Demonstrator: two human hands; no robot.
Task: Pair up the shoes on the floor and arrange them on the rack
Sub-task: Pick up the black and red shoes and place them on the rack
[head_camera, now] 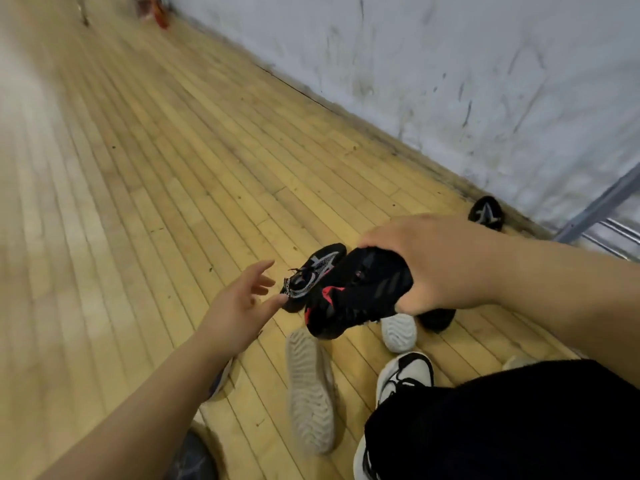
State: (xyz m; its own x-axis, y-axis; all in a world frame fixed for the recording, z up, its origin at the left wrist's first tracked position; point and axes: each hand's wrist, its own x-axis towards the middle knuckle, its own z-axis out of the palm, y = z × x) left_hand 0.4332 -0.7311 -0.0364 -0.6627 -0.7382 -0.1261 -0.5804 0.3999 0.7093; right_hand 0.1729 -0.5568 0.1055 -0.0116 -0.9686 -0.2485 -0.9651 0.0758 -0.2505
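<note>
My right hand [440, 265] grips a black shoe with red trim [360, 296] and holds it above the wooden floor. My left hand [242, 303] is spread open, its fingertips just short of a black shoe with grey webbing [313, 271] that lies on the floor. A matching black and grey shoe [486, 213] sits by the wall at the right. A pale shoe [310, 389] lies sole up in front of me, and another pale sole [398, 332] shows under the held shoe. A grey metal rack frame [595, 209] stands at the far right.
A white and black sneaker [405, 375] sits beside my black-clad leg [502, 420]. Another dark shoe [436, 318] peeks out below my right hand. A scuffed white wall [450, 81] runs along the right. Red objects [156, 10] lie far off by the wall. Bare wooden floor [138, 168] stretches left.
</note>
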